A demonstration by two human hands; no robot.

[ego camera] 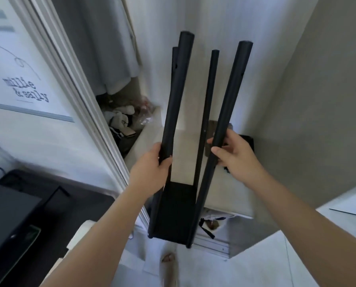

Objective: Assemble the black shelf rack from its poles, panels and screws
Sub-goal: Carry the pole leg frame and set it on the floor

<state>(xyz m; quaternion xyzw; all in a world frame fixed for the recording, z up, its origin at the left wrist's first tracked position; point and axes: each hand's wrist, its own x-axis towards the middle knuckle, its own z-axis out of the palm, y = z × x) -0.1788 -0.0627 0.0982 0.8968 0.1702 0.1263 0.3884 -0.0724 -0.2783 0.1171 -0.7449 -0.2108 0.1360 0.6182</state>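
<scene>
The left hand (152,164) gripped the left pole (174,100) of the rack (174,212); the right hand (235,156) curled round the right pole (229,104).

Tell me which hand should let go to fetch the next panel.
Probably the right hand: it holds its pole loosely, and a black piece lies just behind it. The left hand grips firmly, steadying the rack.

This is a home, seemingly a bedroom corner. Just right of the white door frame (90,112), grey cloth (102,48) hangs above a jumble of personal clutter (123,121). Left of the frame is a lettered poster (26,90). Below the frame, a slippered foot (168,264) stands on pale floor tiles (255,270).
</scene>
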